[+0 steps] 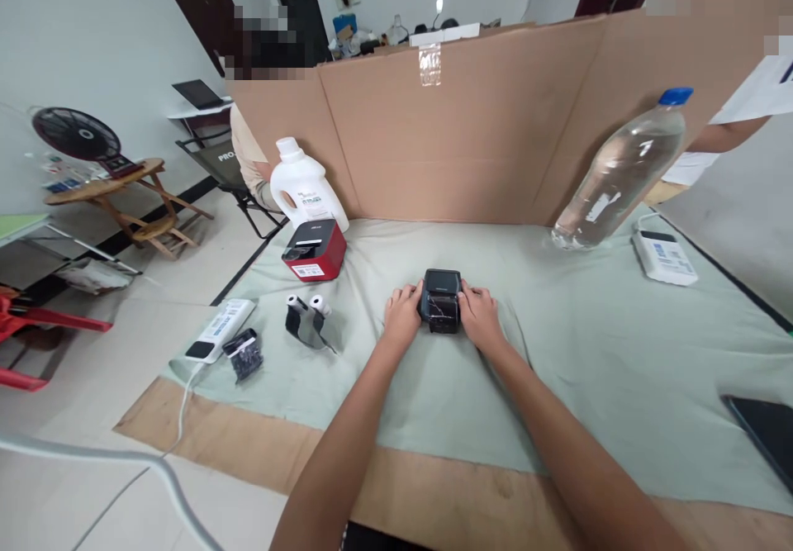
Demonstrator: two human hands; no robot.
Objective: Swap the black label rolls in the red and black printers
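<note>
A small black device, which looks like a portable printer (442, 299), rests on the cloth in the middle of the table. My left hand (404, 313) is closed against its left side. From the right, my right hand (480, 311) grips the other side, with the fingers along the edge. The device's upper face has a dark flat panel, and its front part is glossy. Left of my hands stand two small white rolls (318, 305) with dark strips hanging from them. A small clear bag of dark bits (244, 356) lies farther left.
Behind the cloth (582, 353) rises a cardboard screen (439, 146). At the back left are a red and black box (315, 249) and a white jug (306, 183). A large bottle (623, 175) leans at right. White power strips (220, 330) and a phone (762, 431) lie near the edges.
</note>
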